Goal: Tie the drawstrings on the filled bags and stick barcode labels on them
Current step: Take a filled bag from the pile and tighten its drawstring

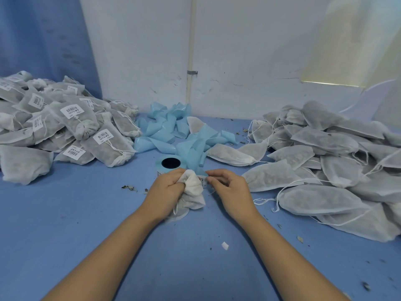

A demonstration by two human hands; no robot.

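Gripping the bag [193, 192] at its neck, the left hand [167, 190] curls its fingers [176, 181] tight; the right hand [230, 190] pinches a label [204, 180]. The crumpled white bag lies on the bench [86, 213], by the roll [168, 165].

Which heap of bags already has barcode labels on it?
The left heap; its bags carry white barcode stickers, while the right heap shows none.

The heap of tied bags [65, 127] at your table's left edge carries white labels [72, 111]. Each shows a black barcode with a short line of dark characters under it, none sharp enough to read. The label [204, 181] pinched in your right hand [227, 190] also shows dark characters, and they are illegible too.
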